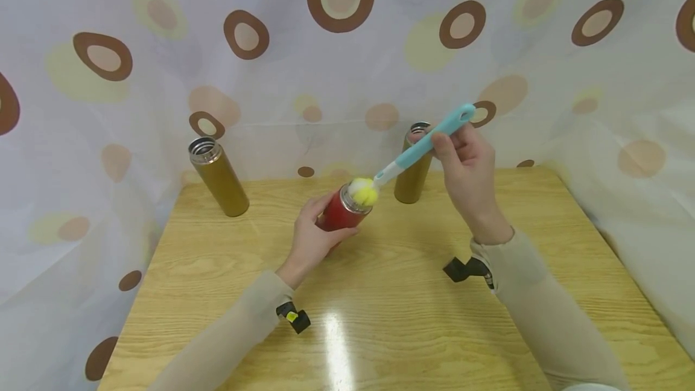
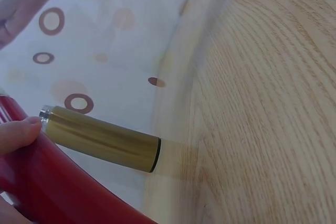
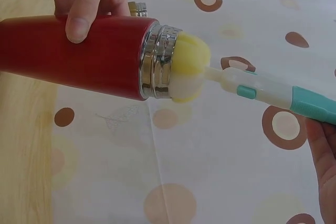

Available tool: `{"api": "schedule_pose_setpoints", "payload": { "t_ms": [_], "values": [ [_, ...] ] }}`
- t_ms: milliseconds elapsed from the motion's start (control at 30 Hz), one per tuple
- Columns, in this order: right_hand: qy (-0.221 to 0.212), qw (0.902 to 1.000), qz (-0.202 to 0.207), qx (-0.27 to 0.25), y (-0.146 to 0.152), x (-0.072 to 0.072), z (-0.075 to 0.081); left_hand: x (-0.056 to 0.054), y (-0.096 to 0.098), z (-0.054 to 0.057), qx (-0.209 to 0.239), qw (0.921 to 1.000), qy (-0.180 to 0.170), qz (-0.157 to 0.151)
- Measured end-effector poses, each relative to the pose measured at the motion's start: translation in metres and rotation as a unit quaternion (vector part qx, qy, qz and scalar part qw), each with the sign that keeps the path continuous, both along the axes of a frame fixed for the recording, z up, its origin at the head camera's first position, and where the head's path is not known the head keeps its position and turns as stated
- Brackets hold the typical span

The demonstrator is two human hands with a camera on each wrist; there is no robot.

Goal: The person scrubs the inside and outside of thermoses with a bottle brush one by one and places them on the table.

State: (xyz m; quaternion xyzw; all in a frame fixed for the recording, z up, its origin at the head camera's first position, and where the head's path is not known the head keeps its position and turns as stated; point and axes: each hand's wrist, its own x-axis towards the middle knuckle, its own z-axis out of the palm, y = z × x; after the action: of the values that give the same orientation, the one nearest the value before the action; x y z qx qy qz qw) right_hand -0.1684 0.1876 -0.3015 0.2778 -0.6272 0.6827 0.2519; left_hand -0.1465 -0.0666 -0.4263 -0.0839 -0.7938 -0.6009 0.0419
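My left hand (image 1: 314,235) grips a red thermos bottle (image 1: 342,212), its lidless metal mouth tipped toward the right. In the right wrist view the thumb lies along the red body (image 3: 105,56). My right hand (image 1: 471,168) pinches the turquoise handle of a bottle brush (image 1: 429,146), which slants down to the left. The brush's yellow and white sponge head (image 3: 190,61) sits at the bottle's mouth, partly inside the metal rim; how deep it goes is hidden. The bottle's lower end is hidden behind the left hand in the head view.
Two gold bottles without lids stand near the back of the wooden table (image 1: 391,306): one (image 1: 219,177) at left, another (image 1: 412,174) partly behind the brush and right hand. A patterned curtain (image 1: 282,95) rises behind the table. Small black wrist cameras are strapped to both sleeves.
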Motion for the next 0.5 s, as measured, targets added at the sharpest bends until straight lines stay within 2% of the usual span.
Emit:
{"api": "schedule_pose_setpoints", "payload": {
  "t_ms": [267,500],
  "values": [
    [0.005,0.9999,-0.011,0.007,0.0004,-0.0007,-0.0039,-0.0023,0.0013,-0.0017,0.0,1.0,-0.005,-0.003],
    [0.006,1.0,-0.004,0.003,-0.0016,-0.0018,-0.0071,-0.0014,0.0005,-0.0015,0.002,1.0,-0.004,0.0]
  ]
}}
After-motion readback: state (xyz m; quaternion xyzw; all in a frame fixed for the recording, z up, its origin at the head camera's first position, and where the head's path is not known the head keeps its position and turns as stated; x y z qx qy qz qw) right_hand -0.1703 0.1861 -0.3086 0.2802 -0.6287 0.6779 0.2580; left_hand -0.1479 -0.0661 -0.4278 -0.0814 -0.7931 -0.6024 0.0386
